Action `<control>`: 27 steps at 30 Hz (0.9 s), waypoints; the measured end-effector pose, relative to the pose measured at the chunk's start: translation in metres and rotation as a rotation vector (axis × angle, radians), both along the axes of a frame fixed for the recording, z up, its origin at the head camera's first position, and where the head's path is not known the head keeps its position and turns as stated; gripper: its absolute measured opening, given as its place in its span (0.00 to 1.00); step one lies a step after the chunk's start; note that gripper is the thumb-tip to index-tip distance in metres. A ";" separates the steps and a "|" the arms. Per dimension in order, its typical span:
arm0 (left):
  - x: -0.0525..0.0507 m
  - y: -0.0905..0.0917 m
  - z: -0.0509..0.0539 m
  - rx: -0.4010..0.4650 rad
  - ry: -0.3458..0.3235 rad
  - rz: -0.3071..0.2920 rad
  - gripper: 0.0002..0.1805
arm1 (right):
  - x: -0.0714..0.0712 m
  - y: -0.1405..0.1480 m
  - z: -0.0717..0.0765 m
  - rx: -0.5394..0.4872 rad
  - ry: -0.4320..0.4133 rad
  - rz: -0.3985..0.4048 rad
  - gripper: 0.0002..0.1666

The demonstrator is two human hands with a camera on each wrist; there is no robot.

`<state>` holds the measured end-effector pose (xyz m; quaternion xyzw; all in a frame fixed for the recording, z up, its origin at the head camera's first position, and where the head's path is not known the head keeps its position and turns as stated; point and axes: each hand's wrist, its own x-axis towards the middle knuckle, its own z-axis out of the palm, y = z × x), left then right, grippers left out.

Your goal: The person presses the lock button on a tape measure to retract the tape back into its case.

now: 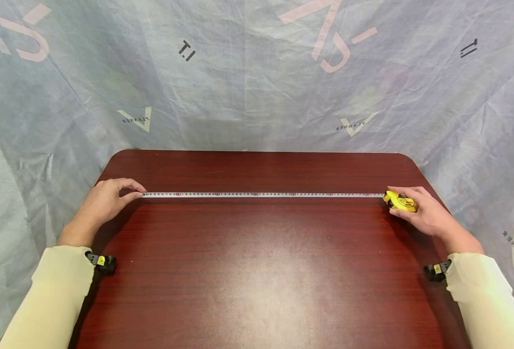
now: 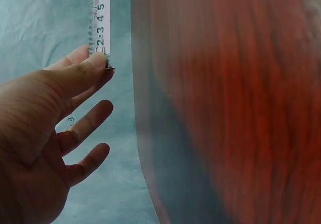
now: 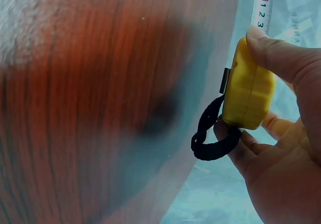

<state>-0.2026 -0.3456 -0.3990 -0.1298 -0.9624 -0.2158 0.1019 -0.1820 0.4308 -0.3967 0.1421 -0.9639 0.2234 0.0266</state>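
A white measuring tape blade (image 1: 257,195) stretches straight across the table between both hands. My left hand (image 1: 106,201) pinches its end between thumb and fingers; in the left wrist view the thumb lies over the blade (image 2: 100,20) near the first numbers, and the other fingers are spread apart. At the right, my right hand (image 1: 427,211) grips the yellow tape measure case (image 1: 402,201). Seen in the right wrist view, the thumb presses near the case's (image 3: 248,88) top, where the blade comes out. A black wrist strap (image 3: 215,143) hangs from the case.
The dark red wooden table (image 1: 257,271) has rounded far corners. Behind it and at both sides hangs a grey printed cloth (image 1: 248,87). A small black device (image 1: 104,264) sits at the left wrist, and another black device (image 1: 435,271) at the right.
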 end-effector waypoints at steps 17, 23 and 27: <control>0.000 -0.006 0.007 0.021 0.003 0.031 0.04 | -0.002 -0.004 0.014 0.011 0.025 0.017 0.37; 0.000 -0.008 0.010 0.026 0.019 0.031 0.04 | -0.003 -0.005 0.020 0.017 0.048 0.027 0.37; 0.000 -0.009 0.013 0.027 0.023 0.035 0.04 | -0.004 -0.007 0.023 0.021 0.060 0.041 0.37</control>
